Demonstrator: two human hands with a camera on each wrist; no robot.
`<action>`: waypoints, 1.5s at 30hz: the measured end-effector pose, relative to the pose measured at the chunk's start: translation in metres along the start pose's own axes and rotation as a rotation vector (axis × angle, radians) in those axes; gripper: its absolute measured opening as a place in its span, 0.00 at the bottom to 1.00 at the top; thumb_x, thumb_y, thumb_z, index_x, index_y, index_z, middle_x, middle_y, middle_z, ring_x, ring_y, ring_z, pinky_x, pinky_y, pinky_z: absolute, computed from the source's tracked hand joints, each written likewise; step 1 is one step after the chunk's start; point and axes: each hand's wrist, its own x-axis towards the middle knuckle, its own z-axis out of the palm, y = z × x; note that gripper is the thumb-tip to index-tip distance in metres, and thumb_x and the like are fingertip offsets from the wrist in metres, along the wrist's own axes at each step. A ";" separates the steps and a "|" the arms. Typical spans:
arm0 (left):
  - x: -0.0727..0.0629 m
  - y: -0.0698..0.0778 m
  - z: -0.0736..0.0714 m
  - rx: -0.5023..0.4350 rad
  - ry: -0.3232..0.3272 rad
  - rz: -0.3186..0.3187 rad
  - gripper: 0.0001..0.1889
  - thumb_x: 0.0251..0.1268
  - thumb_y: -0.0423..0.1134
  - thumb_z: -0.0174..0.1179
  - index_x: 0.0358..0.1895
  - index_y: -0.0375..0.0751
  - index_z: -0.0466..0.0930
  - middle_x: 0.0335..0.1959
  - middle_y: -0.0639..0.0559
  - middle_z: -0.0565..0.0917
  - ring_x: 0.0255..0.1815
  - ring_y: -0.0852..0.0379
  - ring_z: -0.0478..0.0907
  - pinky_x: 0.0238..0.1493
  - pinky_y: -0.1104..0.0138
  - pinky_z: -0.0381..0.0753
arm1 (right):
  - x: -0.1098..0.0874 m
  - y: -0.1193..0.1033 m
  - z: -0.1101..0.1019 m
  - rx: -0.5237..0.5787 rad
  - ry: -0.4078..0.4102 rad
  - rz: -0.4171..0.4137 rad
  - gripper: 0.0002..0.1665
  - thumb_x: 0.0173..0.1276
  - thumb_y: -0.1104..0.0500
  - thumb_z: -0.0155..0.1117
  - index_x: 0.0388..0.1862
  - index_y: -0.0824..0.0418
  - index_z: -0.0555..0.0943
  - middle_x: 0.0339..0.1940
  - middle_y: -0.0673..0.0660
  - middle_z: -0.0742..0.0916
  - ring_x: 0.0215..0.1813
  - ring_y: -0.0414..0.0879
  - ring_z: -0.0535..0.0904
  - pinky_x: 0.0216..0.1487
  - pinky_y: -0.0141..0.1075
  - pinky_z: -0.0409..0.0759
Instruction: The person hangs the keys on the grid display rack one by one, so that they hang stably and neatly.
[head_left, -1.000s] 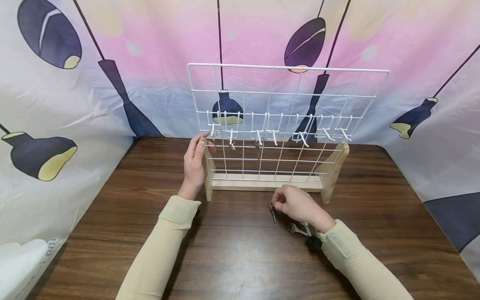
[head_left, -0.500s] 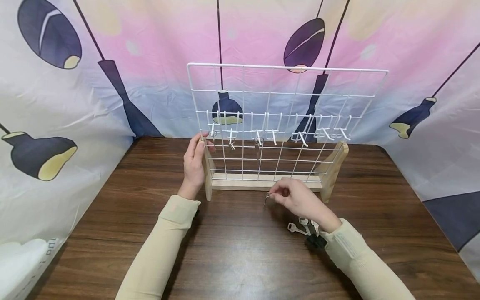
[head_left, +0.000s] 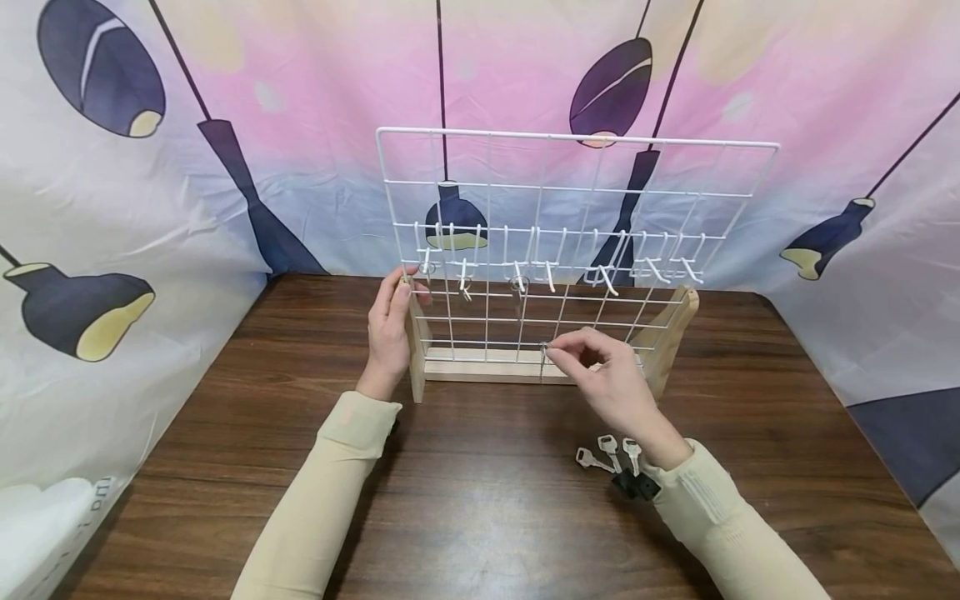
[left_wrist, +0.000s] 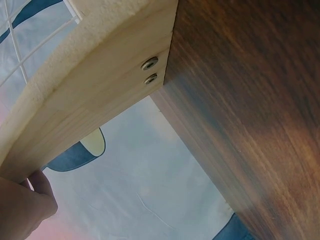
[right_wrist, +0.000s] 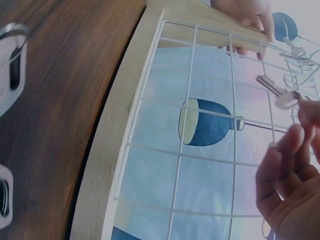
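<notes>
My right hand [head_left: 611,375] pinches a small key [head_left: 542,368] by its ring end, and the key hangs down in front of the rack's lower bars. In the right wrist view the key [right_wrist: 272,89] points away from the thumb and forefinger, its toothed blade showing. With my left hand [head_left: 388,325] I grip the wooden side post [left_wrist: 100,75] of the white wire rack [head_left: 577,137]; in the left wrist view only part of that hand shows. A row of white hooks [head_left: 606,279] runs across the grid. From the left ones hang key rings and keys [head_left: 519,287].
Three loose keys [head_left: 608,447] with black heads [head_left: 635,485] lie on the dark wood table [head_left: 480,517], under my right forearm. Patterned cloth [head_left: 315,100] hangs behind the rack and along both sides. A white bundle [head_left: 45,533] sits at the lower left.
My right hand has risen from the tabletop with the key, up to the rack's lower bars, uncovering more of the loose keys. My left hand has stayed on the side post.
</notes>
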 end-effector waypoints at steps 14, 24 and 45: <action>-0.001 0.001 0.001 -0.003 0.006 -0.003 0.19 0.76 0.28 0.37 0.60 0.16 0.64 0.35 0.57 0.78 0.40 0.55 0.77 0.47 0.68 0.75 | 0.007 -0.048 -0.002 0.203 0.165 -0.005 0.06 0.64 0.70 0.66 0.39 0.71 0.84 0.24 0.59 0.81 0.25 0.39 0.71 0.25 0.26 0.68; -0.001 0.001 0.000 0.008 0.007 0.001 0.18 0.76 0.29 0.37 0.60 0.17 0.65 0.36 0.55 0.78 0.40 0.58 0.77 0.47 0.68 0.75 | 0.013 -0.053 -0.001 0.296 0.196 -0.047 0.06 0.64 0.73 0.63 0.39 0.76 0.82 0.24 0.63 0.81 0.24 0.37 0.71 0.24 0.25 0.67; -0.001 0.002 0.001 0.002 0.009 0.001 0.18 0.76 0.28 0.37 0.60 0.16 0.64 0.35 0.57 0.78 0.39 0.59 0.78 0.47 0.67 0.75 | 0.025 -0.042 0.009 0.395 0.272 -0.042 0.06 0.66 0.71 0.63 0.40 0.74 0.82 0.16 0.59 0.75 0.19 0.43 0.70 0.22 0.28 0.67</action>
